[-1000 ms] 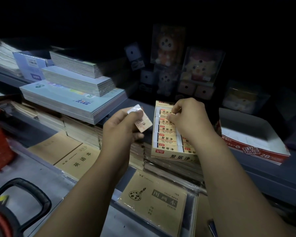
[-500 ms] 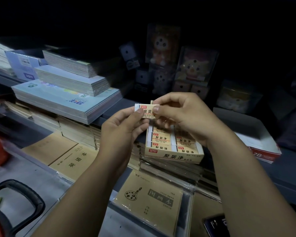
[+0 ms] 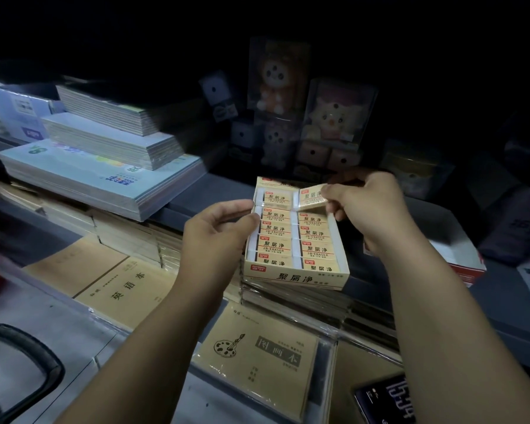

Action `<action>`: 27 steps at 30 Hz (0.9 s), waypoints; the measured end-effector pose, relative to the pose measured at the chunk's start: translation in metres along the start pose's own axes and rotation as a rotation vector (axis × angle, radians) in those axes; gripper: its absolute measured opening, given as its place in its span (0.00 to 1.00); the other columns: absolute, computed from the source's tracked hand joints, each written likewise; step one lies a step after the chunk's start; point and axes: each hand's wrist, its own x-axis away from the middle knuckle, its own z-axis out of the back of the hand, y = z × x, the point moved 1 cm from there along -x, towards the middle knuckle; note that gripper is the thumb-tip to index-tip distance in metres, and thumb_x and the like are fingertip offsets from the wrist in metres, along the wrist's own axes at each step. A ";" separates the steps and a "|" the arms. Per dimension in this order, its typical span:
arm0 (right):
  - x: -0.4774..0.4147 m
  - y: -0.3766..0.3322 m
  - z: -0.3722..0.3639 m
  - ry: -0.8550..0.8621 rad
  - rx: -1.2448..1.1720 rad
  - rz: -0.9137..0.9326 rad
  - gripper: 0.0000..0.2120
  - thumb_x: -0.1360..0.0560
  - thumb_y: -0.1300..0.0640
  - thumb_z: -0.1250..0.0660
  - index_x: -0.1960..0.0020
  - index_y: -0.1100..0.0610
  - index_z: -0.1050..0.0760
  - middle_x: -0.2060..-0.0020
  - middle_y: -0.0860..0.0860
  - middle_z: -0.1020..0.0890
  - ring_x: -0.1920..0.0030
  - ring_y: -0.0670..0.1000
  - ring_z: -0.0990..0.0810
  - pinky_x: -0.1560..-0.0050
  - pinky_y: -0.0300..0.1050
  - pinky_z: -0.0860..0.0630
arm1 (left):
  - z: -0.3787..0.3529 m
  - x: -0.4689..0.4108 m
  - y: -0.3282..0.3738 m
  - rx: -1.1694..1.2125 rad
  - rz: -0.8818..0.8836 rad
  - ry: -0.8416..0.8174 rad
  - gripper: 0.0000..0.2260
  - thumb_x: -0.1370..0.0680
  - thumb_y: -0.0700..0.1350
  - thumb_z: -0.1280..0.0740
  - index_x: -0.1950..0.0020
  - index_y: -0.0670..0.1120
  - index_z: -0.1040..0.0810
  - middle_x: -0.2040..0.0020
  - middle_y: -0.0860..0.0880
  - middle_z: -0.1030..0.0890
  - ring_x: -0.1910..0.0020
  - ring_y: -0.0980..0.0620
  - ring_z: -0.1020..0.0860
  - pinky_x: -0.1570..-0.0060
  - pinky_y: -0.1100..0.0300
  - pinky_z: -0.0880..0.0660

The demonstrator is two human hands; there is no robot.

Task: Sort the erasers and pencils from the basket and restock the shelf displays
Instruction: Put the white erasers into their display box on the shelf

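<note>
Right hand [image 3: 368, 209] pinches one eraser [image 3: 311, 196], tilted over the top-right slot of the eraser box [image 3: 294, 277] (center frame, sitting on stacked notebooks [image 3: 303, 304]); left hand [image 3: 218, 232] grips the box's left wall.

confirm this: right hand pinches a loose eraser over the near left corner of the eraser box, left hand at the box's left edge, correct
Not quite: in the head view the right hand pinches the loose eraser over the far right corner of the eraser box, not the near left. The left hand is at the box's left edge.
</note>
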 end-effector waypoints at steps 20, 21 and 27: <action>-0.003 0.012 -0.014 -0.004 0.475 0.224 0.04 0.25 0.63 0.27 0.55 0.55 0.21 0.57 0.48 0.20 0.63 0.43 0.22 0.74 0.32 0.30 | 0.000 0.002 -0.004 -0.039 -0.010 0.003 0.06 0.21 0.40 0.30 0.44 0.46 0.17 0.57 0.51 0.13 0.58 0.52 0.13 0.66 0.62 0.19; -0.003 0.013 -0.016 0.003 0.472 0.228 0.05 0.25 0.63 0.28 0.56 0.55 0.21 0.57 0.48 0.20 0.62 0.43 0.22 0.73 0.34 0.29 | 0.000 0.002 -0.004 -0.036 -0.010 0.005 0.06 0.21 0.40 0.30 0.44 0.46 0.17 0.57 0.51 0.13 0.58 0.52 0.13 0.66 0.62 0.19; -0.003 0.013 -0.018 -0.011 0.447 0.225 0.04 0.24 0.59 0.27 0.55 0.56 0.22 0.58 0.47 0.22 0.61 0.44 0.20 0.74 0.33 0.33 | 0.001 0.003 -0.003 -0.038 -0.014 0.001 0.07 0.21 0.40 0.30 0.44 0.45 0.17 0.57 0.51 0.13 0.59 0.53 0.13 0.66 0.63 0.19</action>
